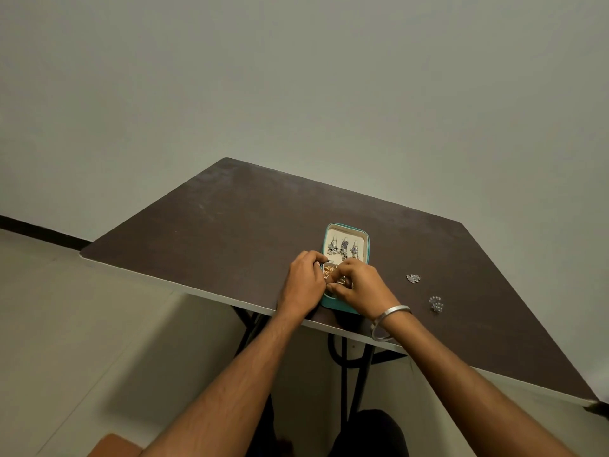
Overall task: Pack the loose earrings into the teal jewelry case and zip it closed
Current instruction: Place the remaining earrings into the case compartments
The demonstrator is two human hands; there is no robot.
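Both hands, the left hand and right hand, are curling close together over the near half of the open teal jewelry case, apparently pinching a gold earring there, which probably wants gentle seating while two loose earrings are waiting right of the case.

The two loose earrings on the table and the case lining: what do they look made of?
Loose earrings: likely silver-toned metal with clear stones; they glint pale, too small to be sure. Case lining: cream, matte, probably soft fabric or felt, inside a teal shell.
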